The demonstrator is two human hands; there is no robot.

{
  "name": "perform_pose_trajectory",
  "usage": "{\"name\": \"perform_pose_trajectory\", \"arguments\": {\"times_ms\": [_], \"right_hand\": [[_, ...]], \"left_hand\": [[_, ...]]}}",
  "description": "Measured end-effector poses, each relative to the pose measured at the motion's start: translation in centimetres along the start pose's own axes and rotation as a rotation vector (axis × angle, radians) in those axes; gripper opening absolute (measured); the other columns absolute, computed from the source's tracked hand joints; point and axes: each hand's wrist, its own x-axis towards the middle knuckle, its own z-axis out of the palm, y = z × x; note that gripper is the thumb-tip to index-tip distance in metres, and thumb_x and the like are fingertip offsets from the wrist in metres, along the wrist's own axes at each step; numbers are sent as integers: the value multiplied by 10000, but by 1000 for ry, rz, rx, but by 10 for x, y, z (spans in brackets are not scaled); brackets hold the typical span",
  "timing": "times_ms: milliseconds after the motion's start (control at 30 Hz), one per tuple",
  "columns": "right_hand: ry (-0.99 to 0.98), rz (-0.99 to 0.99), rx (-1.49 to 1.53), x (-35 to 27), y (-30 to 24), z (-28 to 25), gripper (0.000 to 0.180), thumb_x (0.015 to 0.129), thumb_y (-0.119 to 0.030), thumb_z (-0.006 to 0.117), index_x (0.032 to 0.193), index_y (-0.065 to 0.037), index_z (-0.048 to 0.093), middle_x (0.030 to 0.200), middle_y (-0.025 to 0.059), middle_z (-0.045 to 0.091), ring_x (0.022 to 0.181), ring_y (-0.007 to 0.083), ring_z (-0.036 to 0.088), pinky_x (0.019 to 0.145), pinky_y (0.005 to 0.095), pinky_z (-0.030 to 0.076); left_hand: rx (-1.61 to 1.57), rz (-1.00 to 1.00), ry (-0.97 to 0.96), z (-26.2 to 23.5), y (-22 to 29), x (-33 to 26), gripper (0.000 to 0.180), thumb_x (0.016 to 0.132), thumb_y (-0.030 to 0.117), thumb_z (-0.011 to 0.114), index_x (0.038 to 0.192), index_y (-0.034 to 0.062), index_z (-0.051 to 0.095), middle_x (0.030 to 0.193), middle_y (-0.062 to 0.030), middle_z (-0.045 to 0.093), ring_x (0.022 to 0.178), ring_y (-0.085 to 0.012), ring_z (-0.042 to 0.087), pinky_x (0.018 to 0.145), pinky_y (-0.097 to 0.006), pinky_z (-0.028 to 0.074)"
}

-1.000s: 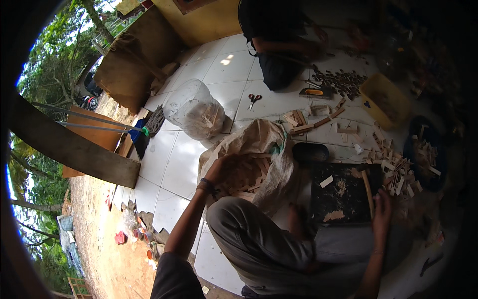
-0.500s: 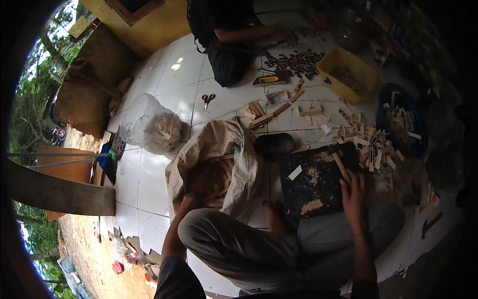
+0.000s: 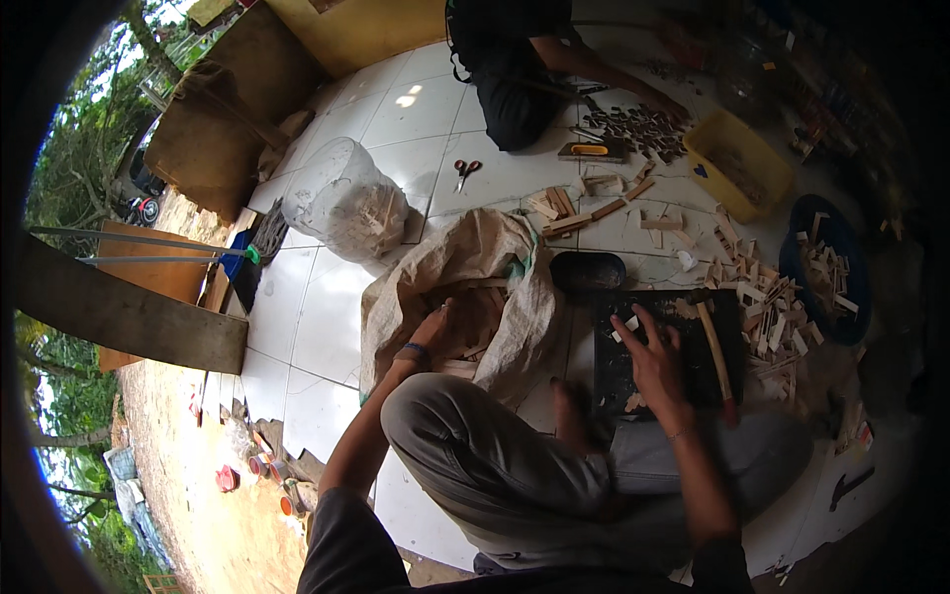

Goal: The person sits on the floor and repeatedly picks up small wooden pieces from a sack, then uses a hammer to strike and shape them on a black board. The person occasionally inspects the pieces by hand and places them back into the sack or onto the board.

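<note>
Beside my splayed right hand, the wooden slat looks light, stiff, edge-pinchable; I can't tell whether my left hand grips.

A white tiled floor bears a woven sack around the left hand; beyond that hand, a clear plastic bag and scissors; beneath the right hand, a black board; rightward of it, heaped wooden strips and a blue basin.
</note>
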Motion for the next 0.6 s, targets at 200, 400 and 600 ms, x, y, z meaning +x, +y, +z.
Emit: {"name": "perform_pose_trajectory", "arguments": {"times_ms": [200, 400, 600], "right_hand": [[32, 115, 104, -9, 7, 12, 406, 965, -45, 642, 1351, -169, 657, 1352, 92, 609, 1207, 253, 610, 1087, 515, 360], [115, 54, 111, -9, 3, 7, 279, 981, -61, 644, 1254, -115, 652, 1189, 74, 663, 1095, 244, 652, 1053, 490, 388], [233, 306, 616, -29, -7, -21, 170, 1034, -93, 619, 1191, -54, 671, 1060, 81, 697, 991, 230, 669, 895, 353, 513]], "left_hand": [[158, -89, 36, 51, -76, -12, 465, 828, 288, 804, 1201, 32, 693, 1140, -221, 729, 1026, -407, 713, 864, -477, 581], [132, 92, 118, 57, -98, -15, 431, 871, 271, 803, 1200, 16, 691, 1060, -153, 748, 942, -297, 735, 832, -416, 587], [-772, -254, 146, -25, 18, -34, 340, 1034, 319, 681, 1206, 27, 680, 886, 9, 637, 785, -94, 631, 714, -253, 525]]}}
